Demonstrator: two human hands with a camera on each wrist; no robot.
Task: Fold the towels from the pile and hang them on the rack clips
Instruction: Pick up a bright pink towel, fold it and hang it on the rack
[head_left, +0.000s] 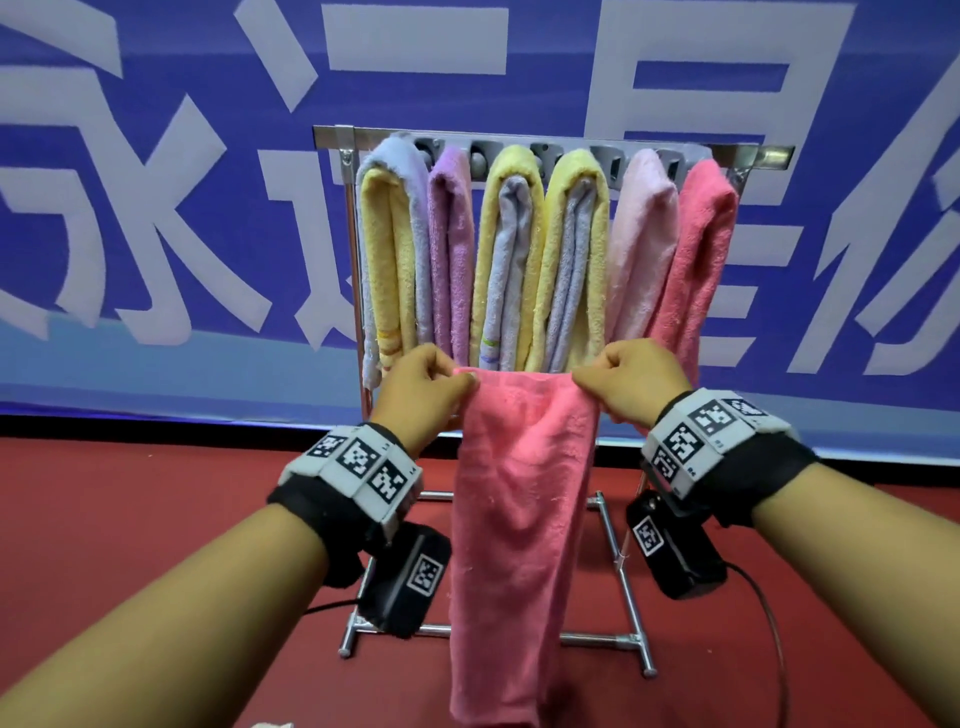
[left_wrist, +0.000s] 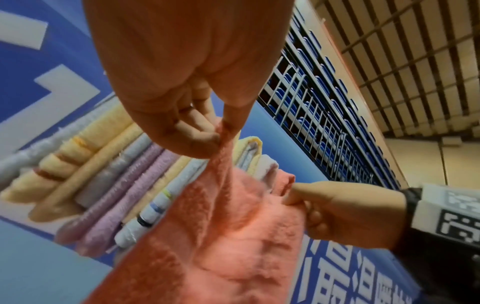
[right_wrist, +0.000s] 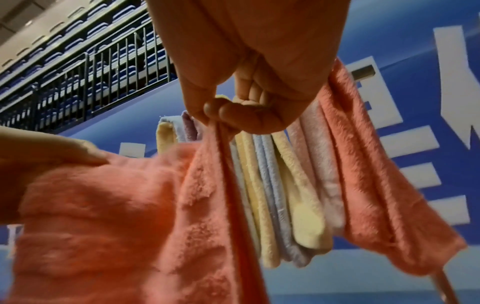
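Note:
A pink towel hangs lengthwise in front of the metal rack. My left hand pinches its top left corner and my right hand pinches its top right corner, both at the level of the hung towels' lower ends. The left wrist view shows my left hand gripping the pink towel between thumb and curled fingers. In the right wrist view my right hand holds the pink towel the same way. Several folded towels in yellow, lilac, purple and pink fill the rack clips.
The rack's steel feet stand on a red floor before a blue banner with white characters. A black cable runs from the right wrist camera. A bit of white cloth shows at the bottom edge.

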